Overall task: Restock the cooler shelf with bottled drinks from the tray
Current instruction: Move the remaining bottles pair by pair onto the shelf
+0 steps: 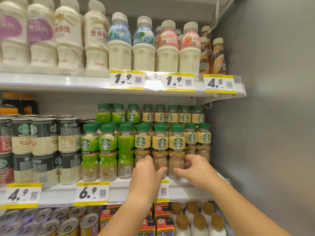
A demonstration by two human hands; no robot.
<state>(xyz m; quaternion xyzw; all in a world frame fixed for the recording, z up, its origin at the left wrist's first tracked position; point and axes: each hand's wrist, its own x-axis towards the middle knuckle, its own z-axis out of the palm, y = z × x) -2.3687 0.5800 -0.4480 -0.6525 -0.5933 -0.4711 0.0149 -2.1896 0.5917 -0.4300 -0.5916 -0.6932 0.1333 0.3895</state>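
Observation:
Yellow-label latte bottles with green caps stand in rows on the right of the middle cooler shelf (119,186). My left hand (147,171) wraps the lower part of a front-row bottle (160,143), its thumb across the front and its fingers covering the base of the neighbouring bottle (142,142). My right hand (196,169) grips the base of the bottle beside it (176,143), thumb in front and fingers behind. Both bottles stand upright on the shelf. Green-label latte bottles (107,145) fill the rows to the left. No tray is in view.
Stacked coffee cans (44,137) stand left of the bottles. The upper shelf holds milk drink bottles (143,48) and brown coffee bottles (218,57). Below are cans (68,223) and gold-capped bottles (199,222). The grey cooler wall (264,116) closes the right side. Price tags (92,193) line the shelf edges.

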